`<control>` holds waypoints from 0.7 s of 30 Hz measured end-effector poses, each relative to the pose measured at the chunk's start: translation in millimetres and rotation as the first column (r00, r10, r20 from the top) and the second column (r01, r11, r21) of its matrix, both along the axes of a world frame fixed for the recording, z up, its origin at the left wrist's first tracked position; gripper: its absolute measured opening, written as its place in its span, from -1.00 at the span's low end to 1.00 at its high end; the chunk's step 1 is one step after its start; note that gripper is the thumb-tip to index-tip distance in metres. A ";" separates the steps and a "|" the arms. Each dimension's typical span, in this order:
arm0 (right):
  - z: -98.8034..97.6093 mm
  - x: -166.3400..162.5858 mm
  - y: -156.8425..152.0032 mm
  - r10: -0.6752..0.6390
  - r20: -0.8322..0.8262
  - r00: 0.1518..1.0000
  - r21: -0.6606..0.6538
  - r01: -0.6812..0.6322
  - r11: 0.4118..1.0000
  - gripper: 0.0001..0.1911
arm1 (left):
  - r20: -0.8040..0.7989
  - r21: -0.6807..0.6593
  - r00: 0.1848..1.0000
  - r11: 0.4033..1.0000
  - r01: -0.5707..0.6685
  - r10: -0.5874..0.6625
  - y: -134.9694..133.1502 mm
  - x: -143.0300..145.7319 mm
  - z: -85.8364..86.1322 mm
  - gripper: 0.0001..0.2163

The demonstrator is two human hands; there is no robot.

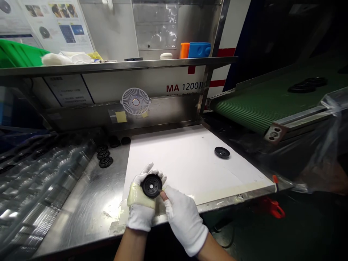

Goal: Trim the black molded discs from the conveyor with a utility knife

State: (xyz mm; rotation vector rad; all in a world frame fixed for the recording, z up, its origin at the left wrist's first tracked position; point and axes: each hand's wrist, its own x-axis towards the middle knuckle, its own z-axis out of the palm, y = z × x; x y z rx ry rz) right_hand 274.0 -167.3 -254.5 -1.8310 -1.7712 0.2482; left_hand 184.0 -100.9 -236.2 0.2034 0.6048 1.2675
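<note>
the worker's left hand (143,195), in a white glove with a yellowish coating over the palm, is turned up near the front edge of the bench, and its fingers are curled around a black disc (147,187). the grasp looks light: the digits are partly bent, spread along the disc's far side and edges, leaving the ringed face and its pale centre hole tilted up into view. the disc is up in the hand, over the front left part of a white sheet (176,156).

the right hand (182,214), also gloved in white, comes in from the other side. a bare fingertip (164,195) pokes out of its glove right at the disc's lower right rim. the digits there are drawn close together, the others folded under; whether they pinch something small against the rim, i can't tell from here.

another black disc (222,152) lies alone on the sheet, well apart from both hands. off to the left, on the bare metal bench (81,203), small stacks of black discs (105,162) stand beside clear plastic trays (51,181). behind the sheet is a round white fan (136,101), and a few dark discs (307,85) sit on the green conveyor belt (252,112) at right.
</note>
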 end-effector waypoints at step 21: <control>-10.1 5.3 -3.0 -0.037 -0.018 0.999 0.006 0.037 0.999 -0.79 | 0.094 -0.015 0.995 1.000 0.019 -0.018 3.0 4.1 -9.5 -0.87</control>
